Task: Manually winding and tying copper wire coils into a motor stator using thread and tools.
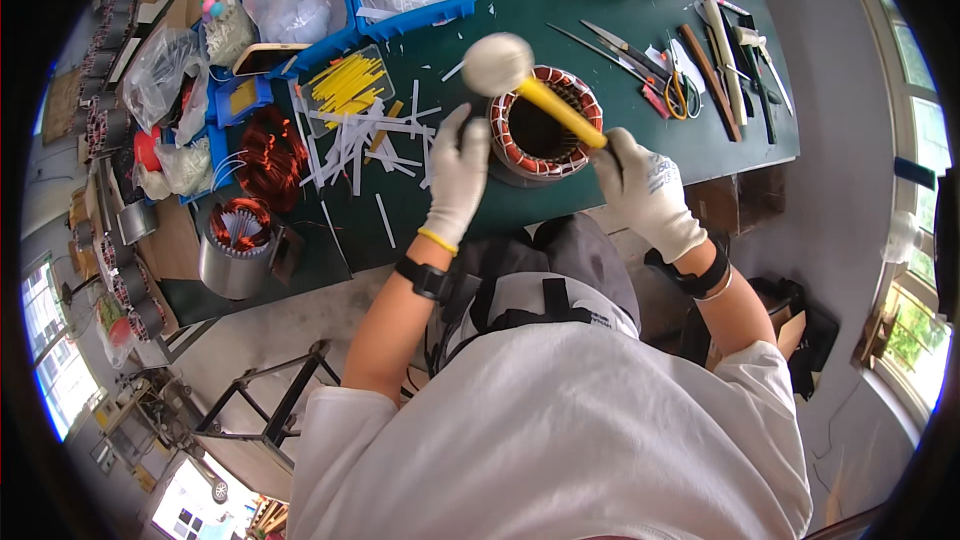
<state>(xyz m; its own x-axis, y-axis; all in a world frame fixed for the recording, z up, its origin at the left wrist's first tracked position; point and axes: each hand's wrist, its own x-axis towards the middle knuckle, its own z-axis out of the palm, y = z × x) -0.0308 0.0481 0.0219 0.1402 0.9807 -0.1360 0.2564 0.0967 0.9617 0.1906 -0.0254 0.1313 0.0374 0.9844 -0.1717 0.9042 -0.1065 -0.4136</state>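
I have the right hand, in a white knit glove, closed around the butt of a mallet with a yellow handle and a pale rounded head. The left hand, in a matching white glove with a yellow cuff, holds nothing that I can see; its fingers are extended and somewhat parted, just beside the left of a round metal stator with a ring of orange-red windings. I can't tell whether they touch it.

The mallet's head looks smooth and is blurred at its edges; the handle is plain bright yellow. It lies across my view above the stator's opening, its long axis slanting from the right hand to the head, which points away to the left, over the far-left rim. I can't make out contact there.

The stator stands upright at the near edge of a dark green tabletop, bore facing up, its windings bound with white lacing around a dark hollow. Farther left I see scattered white strips, thin yellow strips, a coil of reddish-brown wire and a second, silvery stator. To the right lie orange-handled scissors.
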